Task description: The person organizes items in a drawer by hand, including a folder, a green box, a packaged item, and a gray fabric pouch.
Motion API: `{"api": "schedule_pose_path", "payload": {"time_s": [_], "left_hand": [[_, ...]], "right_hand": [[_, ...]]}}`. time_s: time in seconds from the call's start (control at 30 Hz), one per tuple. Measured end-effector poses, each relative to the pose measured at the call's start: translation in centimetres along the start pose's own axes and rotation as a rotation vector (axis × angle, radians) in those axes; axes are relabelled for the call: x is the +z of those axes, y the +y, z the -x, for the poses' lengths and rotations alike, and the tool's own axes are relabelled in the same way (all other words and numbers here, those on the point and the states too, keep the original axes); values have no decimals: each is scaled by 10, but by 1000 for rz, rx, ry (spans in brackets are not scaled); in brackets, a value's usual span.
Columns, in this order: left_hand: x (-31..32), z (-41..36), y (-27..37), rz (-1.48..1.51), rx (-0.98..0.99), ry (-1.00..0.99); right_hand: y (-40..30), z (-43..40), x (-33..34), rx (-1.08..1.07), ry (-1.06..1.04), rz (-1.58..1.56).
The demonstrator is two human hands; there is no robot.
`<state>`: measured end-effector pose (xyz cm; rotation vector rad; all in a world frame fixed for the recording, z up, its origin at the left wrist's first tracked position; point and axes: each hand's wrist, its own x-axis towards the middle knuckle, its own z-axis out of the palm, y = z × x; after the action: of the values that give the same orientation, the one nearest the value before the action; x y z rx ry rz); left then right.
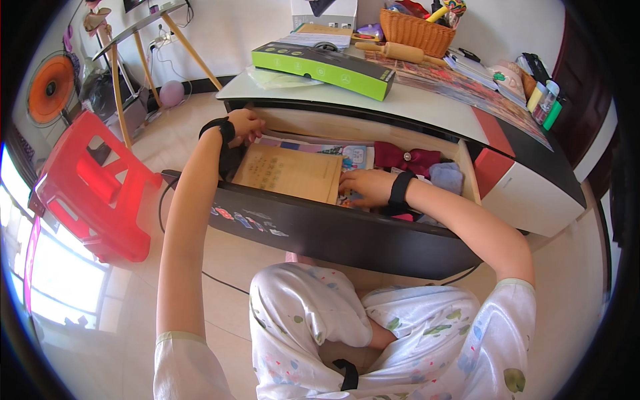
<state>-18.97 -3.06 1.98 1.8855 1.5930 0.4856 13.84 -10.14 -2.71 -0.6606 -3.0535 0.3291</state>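
A dark-fronted drawer (pixel 320 227) is pulled out before me. A kraft-brown exercise book (pixel 290 172) with writing on its cover lies in the drawer's left part, over other booklets. My left hand (pixel 245 125) is at the drawer's back left corner, just above the book's far left corner, fingers bent. My right hand (pixel 367 187) reaches in at the book's right edge, fingertips beside or on it; whether it grips anything is hidden. Past that hand lie a dark red fabric bow (pixel 407 156) and a bluish-grey cloth item (pixel 446 177).
Above the drawer, the cabinet top (pixel 235 92) bears a green-and-black box (pixel 322 70), a wooden rolling pin (pixel 397 51) and a wicker basket (pixel 417 31). A red plastic stool (pixel 100 187) lies tipped at left, near an orange fan (pixel 50 89). A dark cable (pixel 225 282) crosses the floor.
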Motion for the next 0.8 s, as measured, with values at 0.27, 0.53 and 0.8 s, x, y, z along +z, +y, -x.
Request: {"api": "schedule_pose_path", "payload": {"time_s": [0.27,0.53,0.8], "left_hand": [[1,13,17,-69,136,194],[-4,16,35,-178,149,298],[-7,14,26,-346,342,583]], "right_hand": [[4,-2,13,-81,122,6],[1,-9,-1,-28,188,6],[6,-7,-14,16,291,114]]}}
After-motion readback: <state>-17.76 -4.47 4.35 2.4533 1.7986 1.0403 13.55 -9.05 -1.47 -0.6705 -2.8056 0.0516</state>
